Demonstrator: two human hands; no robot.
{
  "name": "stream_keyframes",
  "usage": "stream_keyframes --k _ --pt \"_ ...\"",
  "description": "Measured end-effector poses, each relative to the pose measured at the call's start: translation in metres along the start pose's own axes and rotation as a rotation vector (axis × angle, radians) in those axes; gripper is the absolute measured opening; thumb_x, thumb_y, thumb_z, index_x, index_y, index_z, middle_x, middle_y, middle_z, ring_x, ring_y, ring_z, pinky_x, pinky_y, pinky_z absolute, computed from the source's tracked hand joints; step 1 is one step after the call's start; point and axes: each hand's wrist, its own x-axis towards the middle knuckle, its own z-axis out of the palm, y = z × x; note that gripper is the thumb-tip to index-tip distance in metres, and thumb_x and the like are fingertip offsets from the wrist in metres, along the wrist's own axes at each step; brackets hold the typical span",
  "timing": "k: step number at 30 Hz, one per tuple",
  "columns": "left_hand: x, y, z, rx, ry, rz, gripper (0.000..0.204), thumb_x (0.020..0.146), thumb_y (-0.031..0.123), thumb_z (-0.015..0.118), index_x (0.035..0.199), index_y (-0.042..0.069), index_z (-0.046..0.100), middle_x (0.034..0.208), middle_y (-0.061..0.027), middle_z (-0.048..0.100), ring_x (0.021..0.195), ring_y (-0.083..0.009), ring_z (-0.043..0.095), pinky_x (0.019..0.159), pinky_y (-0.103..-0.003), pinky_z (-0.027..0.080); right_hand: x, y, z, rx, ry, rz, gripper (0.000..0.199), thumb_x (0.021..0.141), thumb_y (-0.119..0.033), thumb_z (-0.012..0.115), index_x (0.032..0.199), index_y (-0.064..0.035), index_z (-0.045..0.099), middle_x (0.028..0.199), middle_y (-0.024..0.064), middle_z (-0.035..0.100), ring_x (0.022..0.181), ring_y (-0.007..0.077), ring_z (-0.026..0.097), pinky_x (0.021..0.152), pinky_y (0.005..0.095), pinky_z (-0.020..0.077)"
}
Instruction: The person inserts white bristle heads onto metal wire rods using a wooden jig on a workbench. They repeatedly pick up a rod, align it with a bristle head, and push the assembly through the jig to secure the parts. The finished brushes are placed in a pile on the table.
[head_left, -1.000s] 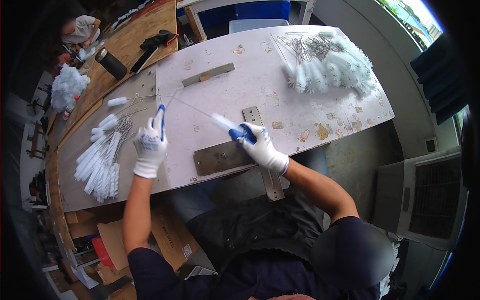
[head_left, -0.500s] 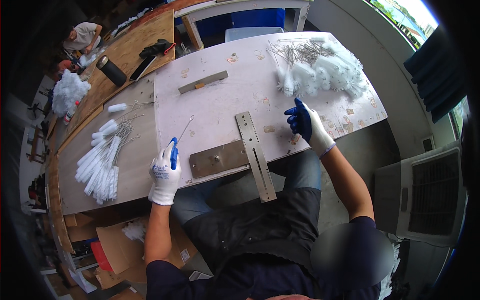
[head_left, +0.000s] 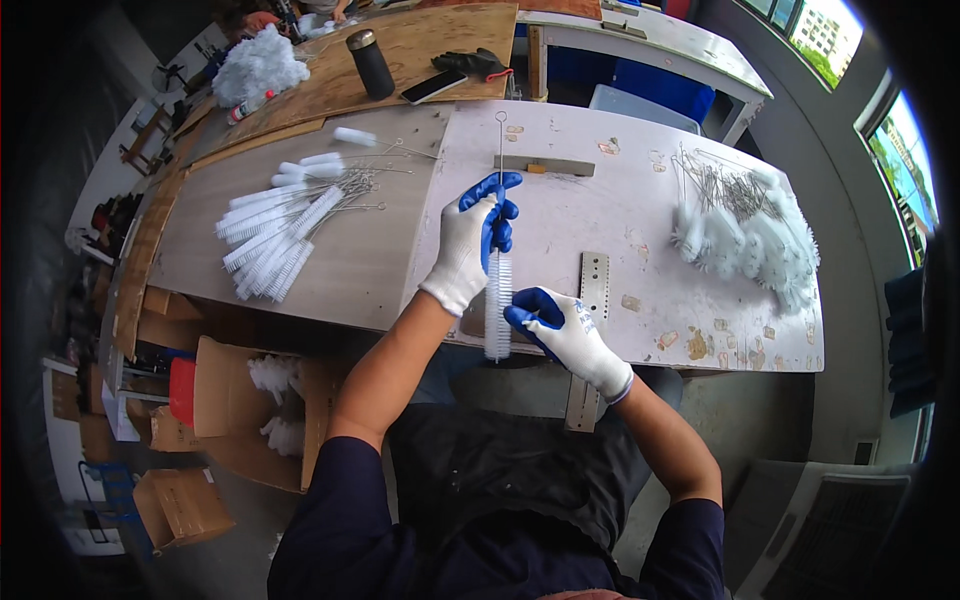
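Note:
Both my hands wear white gloves with blue-coated fingers. My left hand [head_left: 480,235] is closed round the wire stem of a white tube brush [head_left: 498,310], held upright over the table's front part. The stem's ring end points away from me, and the bristles hang toward me below the hand. With fingers bent together, my right hand [head_left: 560,330] pinches at the right side of the bristles. Under and beside it lies a flat perforated metal bar [head_left: 594,285], which juts past the table's front edge. My hands partly hide the brush.
White brushes [head_left: 275,225] lie fanned out on the left. More fluffy brushes [head_left: 745,235] are heaped at the right. A metal strip [head_left: 545,166] sits farther back. Beyond are a black bottle [head_left: 371,65] and a phone [head_left: 434,87]. Cardboard boxes [head_left: 235,400] stand below left.
The view has turned left. My left hand has brought the brush to the middle, its bristles now showing. My right hand has come from beside the right heap and closed at the bristles.

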Motion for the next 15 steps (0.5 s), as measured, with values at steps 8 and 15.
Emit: stream_keyframes --k 8,15 --pt "0.033 -0.021 0.005 0.047 0.115 0.053 0.029 0.103 0.017 0.053 0.123 0.004 0.069 0.088 -0.0071 0.069 0.068 -0.0138 0.063 0.062 -0.028 0.053 0.029 0.025 0.002 0.181 0.037 0.102 0.027 0.092 -0.023 0.070 0.098 0.0028 0.073 0.080 0.0106 0.075 0.074 0.0162 0.068 0.074 0.0349 0.0523" --pt "0.035 -0.055 -0.004 0.521 -0.016 -0.043 0.028 0.097 0.012 0.062 0.121 -0.003 0.065 0.098 -0.0099 0.072 0.089 -0.0190 0.070 0.075 -0.031 0.058 0.060 0.031 -0.003 -0.421 0.208 0.119 0.043 0.088 -0.044 0.068 0.095 -0.0020 0.074 0.090 0.0199 0.074 0.090 0.0352 0.072 0.084 0.0431 0.0539"
